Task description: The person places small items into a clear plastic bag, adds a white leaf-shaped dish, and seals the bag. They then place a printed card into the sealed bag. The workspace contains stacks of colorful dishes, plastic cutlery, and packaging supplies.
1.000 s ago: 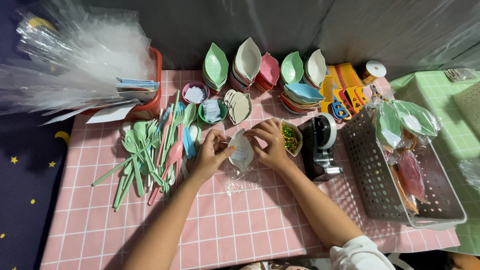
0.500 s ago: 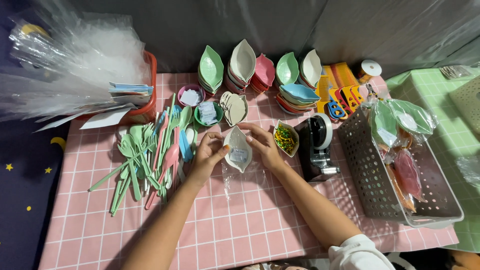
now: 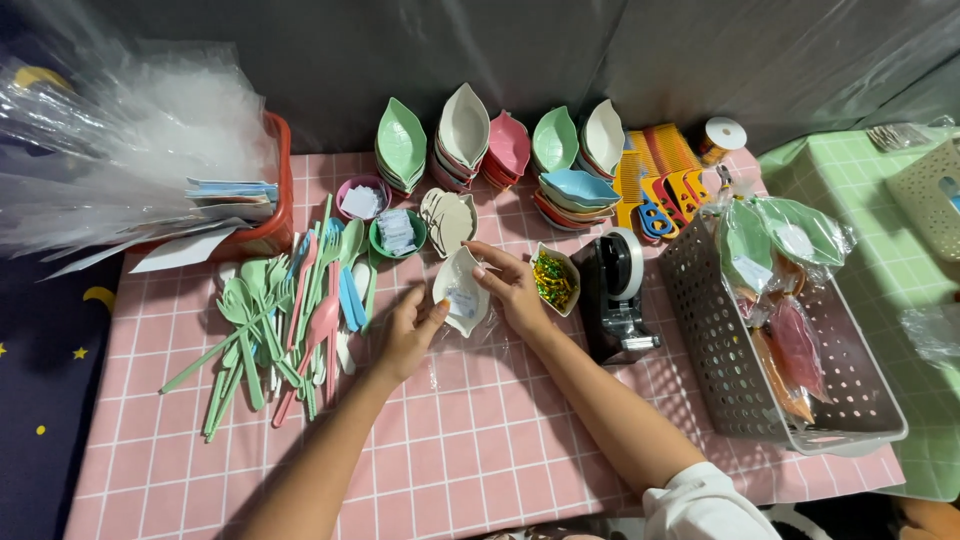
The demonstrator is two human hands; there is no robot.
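Both hands on a white leaf-shaped dish (image 3: pixel 461 290) at the middle of the pink checked desk (image 3: pixel 480 440). Left hand (image 3: pixel 405 335) grip pinches its lower edge; right hand (image 3: pixel 512 285) fingers clasp its right rim. Pastel spoons (image 3: pixel 290 320) lie just left.

A pink checked table (image 3: pixel 470 440) carries pastel cutlery (image 3: pixel 270 330) left, a grey basket (image 3: pixel 770 370) right, and leaf-shaped dishes (image 3: pixel 480 150) far.

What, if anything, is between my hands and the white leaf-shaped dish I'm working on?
Nothing visible: the left hand and right hand both touch the white leaf-shaped dish directly, one on each side.
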